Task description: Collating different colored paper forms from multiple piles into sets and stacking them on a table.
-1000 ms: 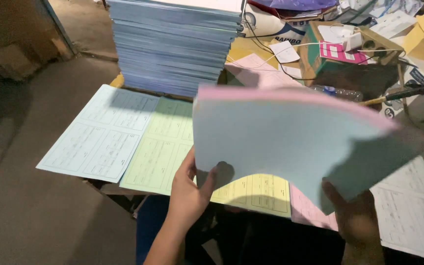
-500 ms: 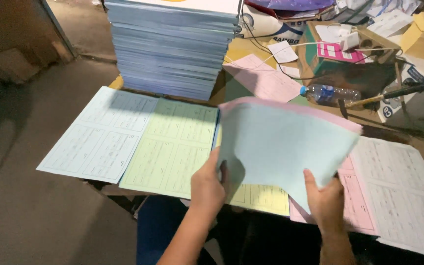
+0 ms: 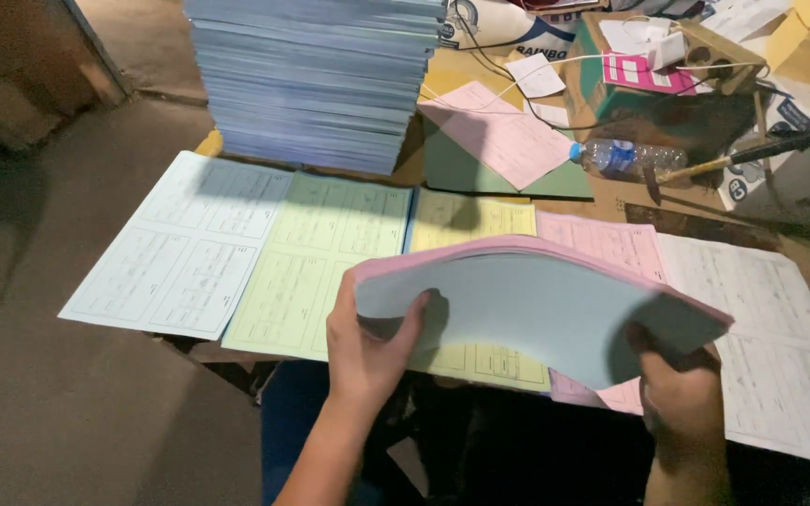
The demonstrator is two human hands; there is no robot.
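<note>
**Two hands on one bent sheaf of paper**

Both hands hold a thick sheaf of sheets (image 3: 536, 309) above the near edge of the counter (image 3: 611, 192). The sheaf is pale blue on the face toward the camera, with pink showing along its top edge, and it arches upward in the middle. The left hand (image 3: 367, 351) grips its left end, fingers (image 3: 412, 319) closed over the blue face with the thumb pressed on it. The right hand (image 3: 682, 398) grips the lower right corner from underneath, fingers curled shut on the paper, partly in shadow.

Under the sheaf, five printed forms lie flat in a row, side by side along the counter's front. From the left: a pale blue form (image 3: 185, 248), which overhangs the edge, a green form (image 3: 316, 258), a yellow form (image 3: 475, 225), a pink form (image 3: 607, 244) and a white form (image 3: 771, 337). The yellow and pink ones are partly hidden by the sheaf.

Behind the row stands a tall stack of blue paper (image 3: 321, 80). To its right lie a loose pink sheet (image 3: 503, 136), a plastic water bottle (image 3: 625, 156) on its side, and a hammer (image 3: 752, 155) just beyond the bottle. A cardboard box (image 3: 667, 66) sits at the back.
</note>
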